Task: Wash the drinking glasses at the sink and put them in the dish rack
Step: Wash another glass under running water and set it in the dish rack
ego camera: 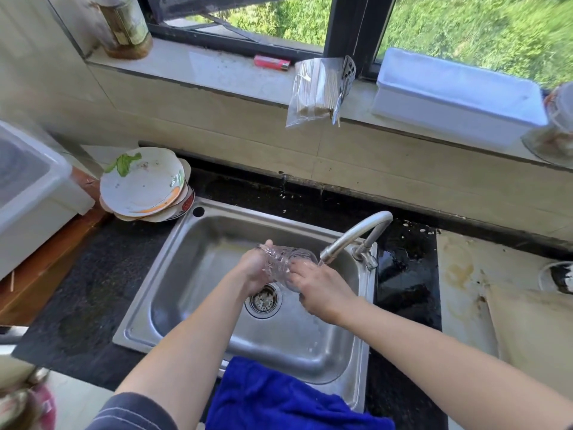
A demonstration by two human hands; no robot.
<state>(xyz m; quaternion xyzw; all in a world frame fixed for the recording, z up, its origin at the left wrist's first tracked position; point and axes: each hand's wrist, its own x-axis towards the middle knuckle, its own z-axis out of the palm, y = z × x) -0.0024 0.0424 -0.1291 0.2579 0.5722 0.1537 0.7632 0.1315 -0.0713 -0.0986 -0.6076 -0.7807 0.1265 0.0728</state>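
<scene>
- Glass [286, 263]: clear and patterned, lying on its side in the air over the sink [148, 293], above the drain [263, 301], with its mouth toward the tap [356, 234].
- Left grip [255, 270]: bare hand wrapped round the base end of the glass.
- Right grip [319, 290]: bare hand with its fingers closed on the mouth end, just under the spout. Whether any fingers reach inside cannot be told.
- Risk, slip: wet glass in wet hands could slide free and drop into the steel basin, chipping or breaking.
- Risk, knock: the rim sits very near the spout, so a turn or lift could strike it against the metal.
- Risk, splash: water hitting the tilted glass could spray onto the dark surface [93, 290].
- Dish rack: not in view, so the route to it cannot be judged.
- Blue cloth [279, 398]: draped over the near rim of the sink, between the person and the basin.
- Dirty plates [142, 184]: stacked at the far left corner of the sink, overhanging its edge, and could be bumped on a leftward carry.
- White plastic box [28, 193]: further left, on the wooden top.
- Windowsill: bottle [125, 26], red lighter [271, 62], bag of sticks [313, 91] hanging over the edge, white tub [455, 94].
</scene>
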